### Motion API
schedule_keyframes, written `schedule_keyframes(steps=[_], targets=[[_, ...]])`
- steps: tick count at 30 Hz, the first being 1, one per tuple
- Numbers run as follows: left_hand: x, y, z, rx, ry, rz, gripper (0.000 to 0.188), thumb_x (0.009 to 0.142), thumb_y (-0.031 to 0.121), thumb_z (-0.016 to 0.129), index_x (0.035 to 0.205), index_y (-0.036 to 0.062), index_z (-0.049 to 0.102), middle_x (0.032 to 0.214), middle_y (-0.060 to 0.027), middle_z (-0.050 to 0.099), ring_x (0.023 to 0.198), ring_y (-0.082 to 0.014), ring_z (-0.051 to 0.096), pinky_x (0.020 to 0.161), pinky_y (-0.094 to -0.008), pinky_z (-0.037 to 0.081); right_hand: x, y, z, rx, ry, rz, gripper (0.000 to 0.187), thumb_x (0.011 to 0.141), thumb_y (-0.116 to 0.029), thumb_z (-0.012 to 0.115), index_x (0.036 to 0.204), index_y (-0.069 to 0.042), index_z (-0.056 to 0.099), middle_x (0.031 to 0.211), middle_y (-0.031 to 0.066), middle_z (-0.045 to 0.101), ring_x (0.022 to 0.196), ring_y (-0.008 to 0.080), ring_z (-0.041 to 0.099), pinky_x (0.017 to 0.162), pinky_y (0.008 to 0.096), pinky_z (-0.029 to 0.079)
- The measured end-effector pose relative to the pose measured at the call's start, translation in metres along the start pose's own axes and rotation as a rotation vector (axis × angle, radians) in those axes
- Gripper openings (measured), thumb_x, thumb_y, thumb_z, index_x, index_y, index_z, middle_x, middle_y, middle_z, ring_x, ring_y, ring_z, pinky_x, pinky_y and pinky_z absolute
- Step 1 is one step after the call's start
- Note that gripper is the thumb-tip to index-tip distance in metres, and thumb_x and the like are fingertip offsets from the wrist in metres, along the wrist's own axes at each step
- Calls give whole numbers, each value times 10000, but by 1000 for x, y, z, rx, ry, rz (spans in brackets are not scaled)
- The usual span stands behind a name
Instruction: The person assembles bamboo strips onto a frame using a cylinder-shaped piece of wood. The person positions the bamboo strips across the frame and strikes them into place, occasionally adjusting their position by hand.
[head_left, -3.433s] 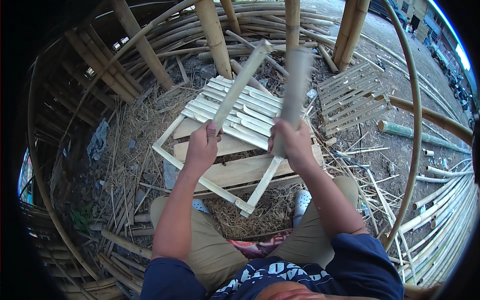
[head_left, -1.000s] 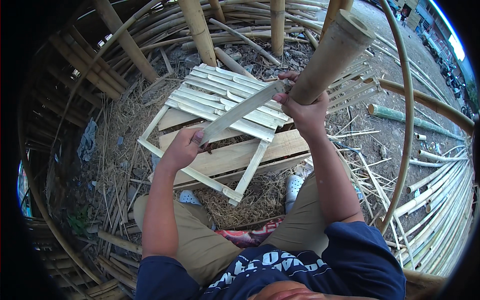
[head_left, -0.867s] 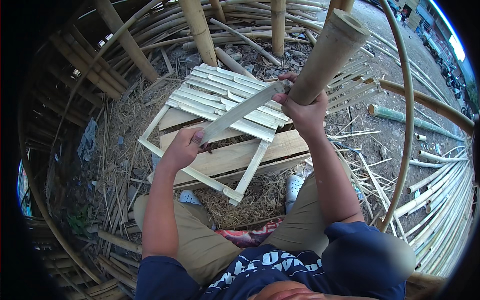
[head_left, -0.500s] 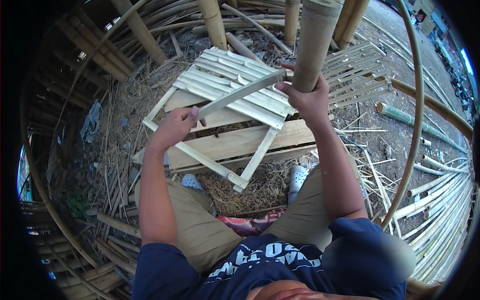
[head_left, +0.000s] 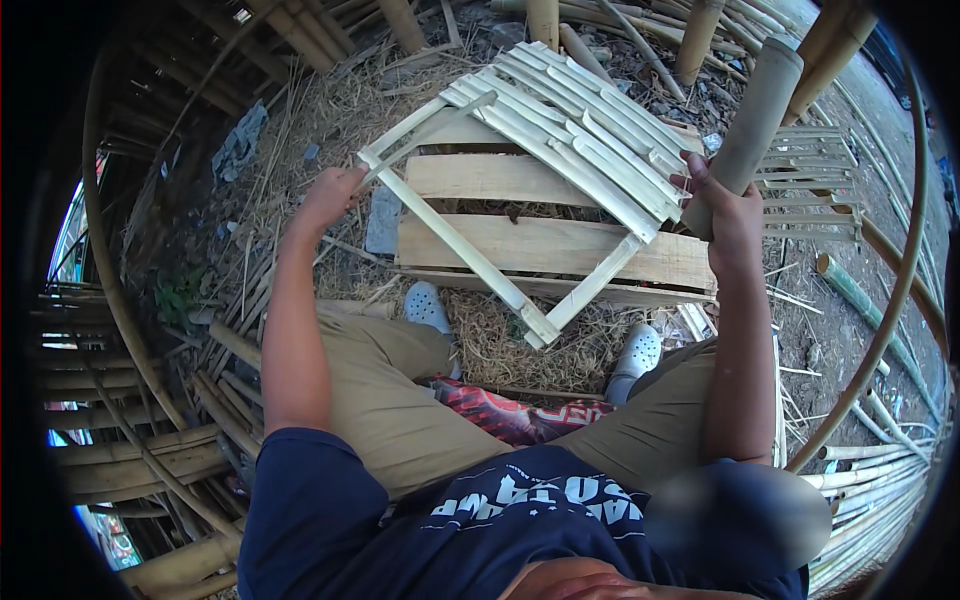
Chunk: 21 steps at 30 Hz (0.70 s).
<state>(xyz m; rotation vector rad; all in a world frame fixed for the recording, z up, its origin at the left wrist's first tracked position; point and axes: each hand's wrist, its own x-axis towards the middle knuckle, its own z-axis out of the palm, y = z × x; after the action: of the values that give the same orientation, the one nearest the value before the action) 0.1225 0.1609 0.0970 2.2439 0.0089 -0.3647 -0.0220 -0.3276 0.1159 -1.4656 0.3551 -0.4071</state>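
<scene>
My left hand [head_left: 333, 197] is closed on one end of a flat, greyish bamboo strip [head_left: 430, 132], which slants away to the right over a corner of the slatted panel. My right hand [head_left: 727, 207] wraps round the lower end of a thick bamboo tube [head_left: 755, 115], held tilted with its top leaning right. Between my hands lies the bamboo panel [head_left: 575, 130], pale split slats set side by side on two long rails, its near part an open frame. It rests on a low stand of wooden planks [head_left: 560, 245].
A second slatted bamboo rack [head_left: 808, 185] lies to the right. Bamboo poles [head_left: 880, 500] are piled at the lower right, and a green pole [head_left: 850, 285] lies above them. A bent bamboo hoop [head_left: 905, 260] curves along the right side. Dry shavings [head_left: 515, 350] cover the ground between my feet.
The strip, earlier stretched between both hands, now reaches only from my left hand. My right hand has moved away to the right with the tube, which leans more. The whole view has shifted.
</scene>
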Motion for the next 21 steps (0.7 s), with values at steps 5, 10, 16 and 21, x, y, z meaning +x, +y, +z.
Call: schedule_keyframes(steps=[5,10,16,21], targets=[[-17,-66,9,264,202,-62,525,971,437,546,619,50,596,545,-31,531,500,-156,488,536,-386,372,-3,4,9,63,-99,147,634,874,-307,845,1254,83,522,1125,182,700,970,266,732,717,335,558],[-29,-128,18,265,325,-88,517,930,396,563,658,-35,650,559,-123,564,534,-228,550,578,-422,401,-2,9,16,34,-124,209,652,900,-303,819,1297,99,494,1188,213,695,1002,277,723,721,338,558],[-29,-204,11,196,359,-101,531,929,406,574,674,-54,645,558,-169,563,544,-302,556,588,-461,403,0,17,28,-33,-153,181,649,884,-327,831,1271,92,522,1156,202,697,970,267,732,710,338,566],[-21,-151,25,292,379,-70,528,936,405,569,732,-73,660,612,-231,607,593,-391,608,620,-487,442,1,30,41,-165,-163,127,683,798,-343,893,1218,77,555,1027,158,696,893,236,744,685,323,569]])
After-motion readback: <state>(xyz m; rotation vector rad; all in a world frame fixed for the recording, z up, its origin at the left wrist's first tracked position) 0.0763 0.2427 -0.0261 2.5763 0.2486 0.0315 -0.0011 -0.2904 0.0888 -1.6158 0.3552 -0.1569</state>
